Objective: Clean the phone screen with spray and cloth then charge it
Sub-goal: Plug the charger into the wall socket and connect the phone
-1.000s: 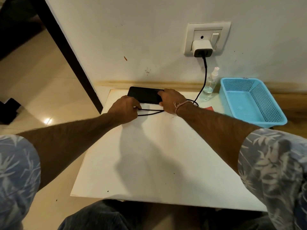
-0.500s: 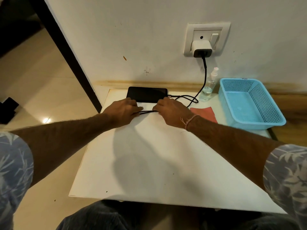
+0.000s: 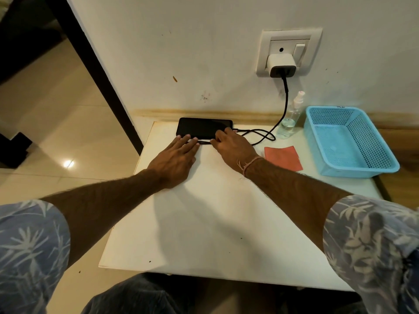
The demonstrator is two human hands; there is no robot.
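Note:
The black phone (image 3: 204, 128) lies flat at the far edge of the white table (image 3: 215, 223), screen dark. A black charging cable (image 3: 260, 135) runs from the phone's right end in a loop up to the white adapter (image 3: 281, 64) in the wall socket. My left hand (image 3: 175, 157) lies flat with straight fingers, fingertips at the phone's near edge and over the cable. My right hand (image 3: 233, 146) has its fingers spread on the phone's near right corner. A red cloth (image 3: 283, 157) lies right of my right hand. The clear spray bottle (image 3: 291, 116) stands by the wall.
A light blue plastic basket (image 3: 349, 141) sits at the table's right far corner. A wall rises directly behind the table. A dark post (image 3: 102, 71) slants down at the left, with tiled floor beyond it.
My left hand has gone from curled on the cable to flat with straight fingers. My right hand slid off the phone to its near right corner, uncovering the cloth.

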